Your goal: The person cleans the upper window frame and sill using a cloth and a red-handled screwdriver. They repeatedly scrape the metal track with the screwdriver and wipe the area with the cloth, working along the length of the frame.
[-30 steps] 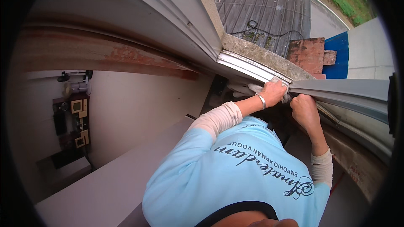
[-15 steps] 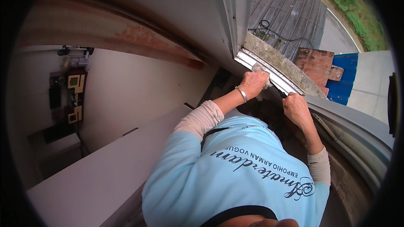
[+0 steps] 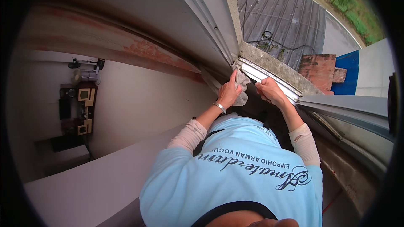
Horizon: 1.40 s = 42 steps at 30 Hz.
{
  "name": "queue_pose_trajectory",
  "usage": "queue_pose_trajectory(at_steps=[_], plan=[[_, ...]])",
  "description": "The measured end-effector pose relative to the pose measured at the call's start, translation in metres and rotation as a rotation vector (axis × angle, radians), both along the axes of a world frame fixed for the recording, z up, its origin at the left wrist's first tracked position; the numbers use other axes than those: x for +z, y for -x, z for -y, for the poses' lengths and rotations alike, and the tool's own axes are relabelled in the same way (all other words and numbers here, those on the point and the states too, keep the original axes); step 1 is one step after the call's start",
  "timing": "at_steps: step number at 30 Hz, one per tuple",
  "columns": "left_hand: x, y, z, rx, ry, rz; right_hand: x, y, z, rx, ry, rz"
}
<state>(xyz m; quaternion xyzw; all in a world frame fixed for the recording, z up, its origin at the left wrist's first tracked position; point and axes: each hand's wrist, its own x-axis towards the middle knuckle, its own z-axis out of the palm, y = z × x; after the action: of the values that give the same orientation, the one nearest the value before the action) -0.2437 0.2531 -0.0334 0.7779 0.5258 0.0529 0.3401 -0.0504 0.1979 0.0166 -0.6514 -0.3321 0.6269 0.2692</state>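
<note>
My left hand (image 3: 228, 94) grips a greyish rag (image 3: 242, 85), its index finger stretched along the cloth toward the left end of the white window track (image 3: 269, 75). The rag touches the corner where track and upright frame meet, and its loose part hangs below the sill. To the right, my right hand (image 3: 271, 91) is closed round a thin tool with a dark handle (image 3: 253, 80). The tool points left toward the rag and the track's corner. Its tip is hidden, so I cannot tell its kind.
A rough concrete ledge (image 3: 277, 65) runs outside the track. Beyond it lie a grey corrugated roof (image 3: 280, 17) with a black cable, reddish boards (image 3: 317, 72) and a blue sheet (image 3: 346, 73). A window frame (image 3: 345, 108) stands at right; a pale wall (image 3: 143, 96) is at left.
My left hand and the rag have moved left along the track to its corner. My right hand with the tool has followed leftward and up. The view has shifted slightly.
</note>
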Motion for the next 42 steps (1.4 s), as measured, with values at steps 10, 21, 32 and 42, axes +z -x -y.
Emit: queue_pose_trajectory(at_steps=[10,21,32,42], plan=[[0.017,-0.034,0.01,0.061,0.01,0.482,-0.042,0.015,0.059,-0.558,-0.313,-1.036],[-0.014,-0.029,0.028,0.203,0.52,0.772,-0.015,-0.044,0.082,-0.054,-0.295,0.118],[-0.034,0.002,0.015,0.409,0.588,0.815,0.003,-0.031,0.031,0.492,-0.48,0.716],[-0.042,0.007,0.017,0.217,0.244,0.437,-0.004,0.018,0.019,0.422,-0.563,0.755]])
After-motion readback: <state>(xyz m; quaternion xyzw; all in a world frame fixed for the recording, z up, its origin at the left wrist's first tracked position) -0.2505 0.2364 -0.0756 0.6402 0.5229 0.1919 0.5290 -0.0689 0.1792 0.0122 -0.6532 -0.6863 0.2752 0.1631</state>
